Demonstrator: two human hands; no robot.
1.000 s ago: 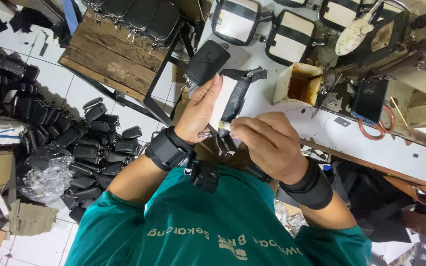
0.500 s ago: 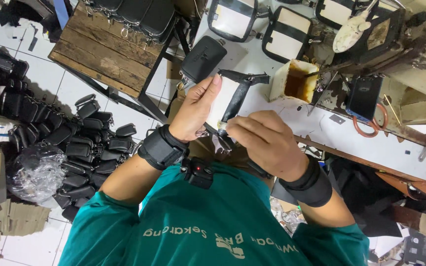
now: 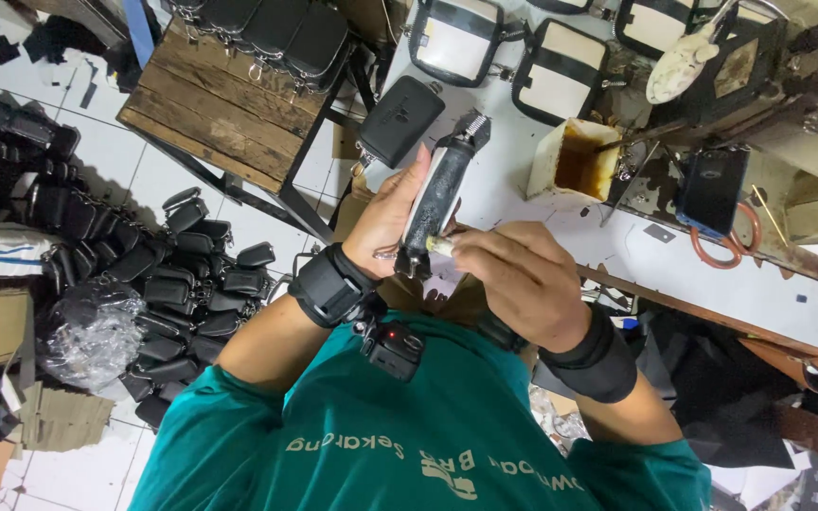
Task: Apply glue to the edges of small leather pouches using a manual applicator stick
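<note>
Since the earlier frames, the black pouch [image 3: 439, 194] had turned edge-on between the hands, so its narrow side now faced the camera instead of its pale face. The left hand [image 3: 385, 222] gripped it, fingers closed around the lower half, holding it upright with its long axis running from the wrists up toward the white table [image 3: 523, 189]. The right hand [image 3: 523, 284] sat just beside and below, fingers pinched shut on a small pale stick [image 3: 439, 246] whose tip touched the pouch's lower edge. Of the two, the right hand was nearer that edge. An open box of brown glue [image 3: 575, 161] stood well apart on the table; black pouches lay heaped on the floor [image 3: 125, 170].
</note>
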